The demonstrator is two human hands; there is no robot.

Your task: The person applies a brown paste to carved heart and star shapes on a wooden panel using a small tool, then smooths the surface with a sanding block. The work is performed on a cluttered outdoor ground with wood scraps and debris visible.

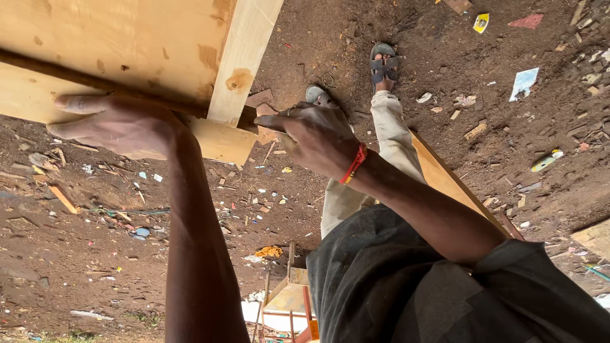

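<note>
A pale wooden board (127, 44) with a raised pale batten (244, 57) fills the upper left. A long dark stick (95, 81) lies across the board, running from the left edge to the batten's lower end. My left hand (117, 124) presses on the stick from below, fingers stretched along it. My right hand (314, 136), with a red band on the wrist, is closed at the stick's right end (249, 117). Whether it also pinches some small item I cannot make out.
Brown dirt ground (445, 127) is strewn with wood chips, offcuts and scraps of paper. My leg in light trousers (391, 136) reaches to a grey sandal (383, 63). An orange-brown plank (445, 181) lies beside the leg. A small wooden frame (289, 295) stands below.
</note>
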